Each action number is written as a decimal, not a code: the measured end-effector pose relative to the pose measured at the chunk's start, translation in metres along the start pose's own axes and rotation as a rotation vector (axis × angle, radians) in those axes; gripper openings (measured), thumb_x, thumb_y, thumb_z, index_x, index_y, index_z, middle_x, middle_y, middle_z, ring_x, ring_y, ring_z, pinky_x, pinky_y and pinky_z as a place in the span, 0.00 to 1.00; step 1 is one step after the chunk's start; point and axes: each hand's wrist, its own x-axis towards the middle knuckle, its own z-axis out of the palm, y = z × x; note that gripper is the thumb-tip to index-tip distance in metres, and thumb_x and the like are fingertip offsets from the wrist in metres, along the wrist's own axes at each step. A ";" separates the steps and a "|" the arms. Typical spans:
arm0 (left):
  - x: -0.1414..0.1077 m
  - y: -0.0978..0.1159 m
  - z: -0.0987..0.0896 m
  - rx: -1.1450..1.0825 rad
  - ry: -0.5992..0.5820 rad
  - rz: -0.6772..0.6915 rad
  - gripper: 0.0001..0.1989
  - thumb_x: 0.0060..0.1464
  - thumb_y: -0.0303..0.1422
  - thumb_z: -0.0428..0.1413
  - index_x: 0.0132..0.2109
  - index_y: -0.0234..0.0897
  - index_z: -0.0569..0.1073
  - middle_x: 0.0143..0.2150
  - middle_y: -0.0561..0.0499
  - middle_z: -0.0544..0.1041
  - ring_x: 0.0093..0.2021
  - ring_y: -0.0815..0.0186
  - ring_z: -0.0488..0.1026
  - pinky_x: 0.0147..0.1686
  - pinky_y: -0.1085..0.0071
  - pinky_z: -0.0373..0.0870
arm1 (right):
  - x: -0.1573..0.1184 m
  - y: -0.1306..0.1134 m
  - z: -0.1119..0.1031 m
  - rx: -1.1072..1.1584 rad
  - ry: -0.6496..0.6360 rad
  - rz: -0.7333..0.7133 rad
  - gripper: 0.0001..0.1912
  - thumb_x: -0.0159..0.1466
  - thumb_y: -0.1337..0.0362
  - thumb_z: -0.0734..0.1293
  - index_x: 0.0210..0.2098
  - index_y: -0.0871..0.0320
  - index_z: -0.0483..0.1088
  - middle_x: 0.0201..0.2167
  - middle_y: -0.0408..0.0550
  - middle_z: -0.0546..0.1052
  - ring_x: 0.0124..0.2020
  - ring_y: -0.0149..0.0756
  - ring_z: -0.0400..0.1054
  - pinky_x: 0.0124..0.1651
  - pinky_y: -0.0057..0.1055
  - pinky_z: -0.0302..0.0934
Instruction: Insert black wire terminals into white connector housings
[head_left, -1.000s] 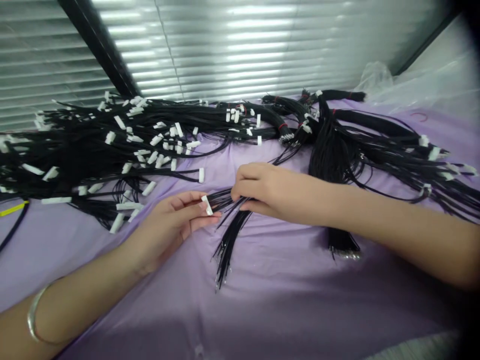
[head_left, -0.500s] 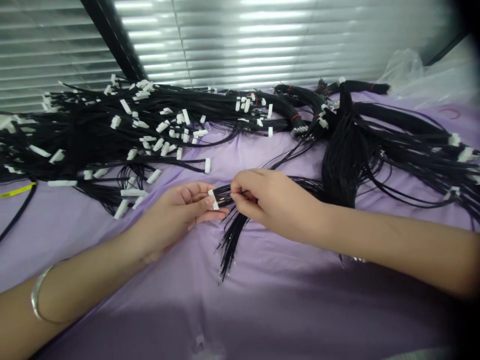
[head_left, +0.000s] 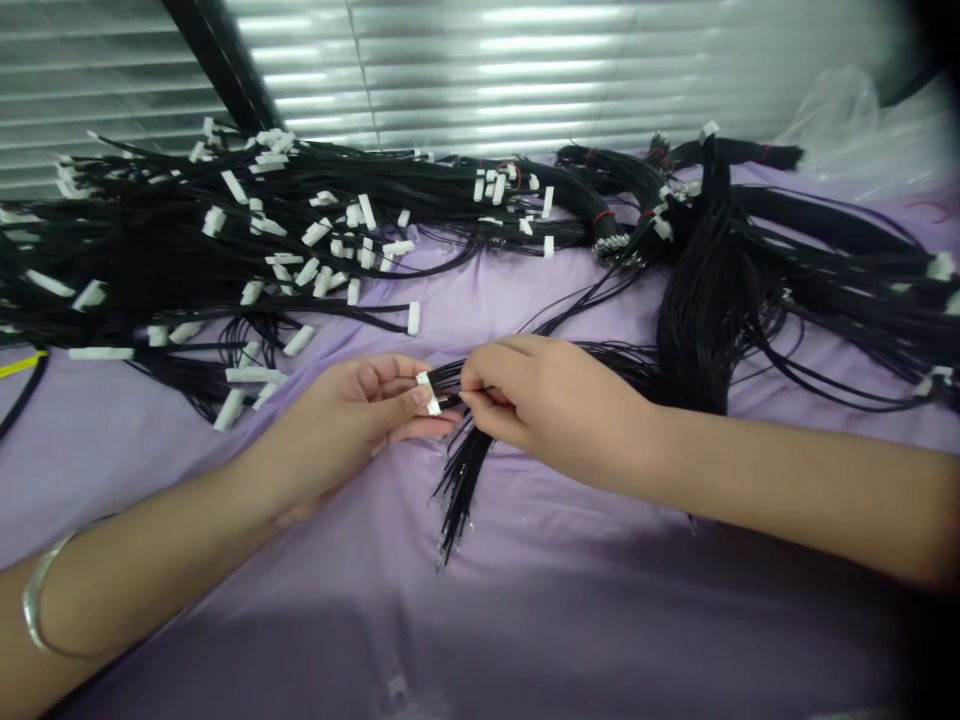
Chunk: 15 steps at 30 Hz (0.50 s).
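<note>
Between thumb and fingers, my left hand (head_left: 367, 405) grips a white connector housing (head_left: 428, 394), with several black wires running out of its right side. My right hand (head_left: 536, 390) is closed just right of the housing, pinching a black wire whose metal terminal shows close to the housing. Whether the terminal has entered the housing I cannot tell. Below the right hand hangs a bunch of loose black wires (head_left: 461, 490) with bare metal terminals at their tips. More wires pass behind the right hand toward a thick wire bundle (head_left: 697, 290).
A large heap of black cables (head_left: 150, 250) with white connectors lies along the back left. Red-banded wire bundles (head_left: 600, 215) are at the back centre. Purple cloth (head_left: 570, 620) covers the table. Clear plastic (head_left: 847, 130) lies at the back right, before window blinds (head_left: 540, 60).
The wire terminal in my right hand now sits a little closer to the white housing. The view has shifted slightly; both hands otherwise keep their grip.
</note>
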 end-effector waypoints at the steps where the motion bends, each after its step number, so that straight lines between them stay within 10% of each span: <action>1: 0.000 0.000 0.000 -0.002 0.000 -0.001 0.05 0.54 0.28 0.60 0.39 0.31 0.76 0.36 0.48 0.80 0.38 0.67 0.78 0.41 0.77 0.76 | 0.000 0.000 0.000 -0.019 0.009 -0.011 0.09 0.64 0.67 0.60 0.32 0.65 0.70 0.25 0.48 0.71 0.27 0.34 0.63 0.31 0.31 0.55; 15: 0.001 -0.003 -0.001 0.005 -0.003 -0.007 0.05 0.54 0.28 0.60 0.39 0.31 0.76 0.36 0.48 0.80 0.38 0.68 0.78 0.42 0.76 0.75 | 0.001 0.000 0.001 0.073 0.014 0.010 0.11 0.65 0.66 0.60 0.32 0.66 0.70 0.27 0.48 0.73 0.28 0.31 0.64 0.33 0.28 0.55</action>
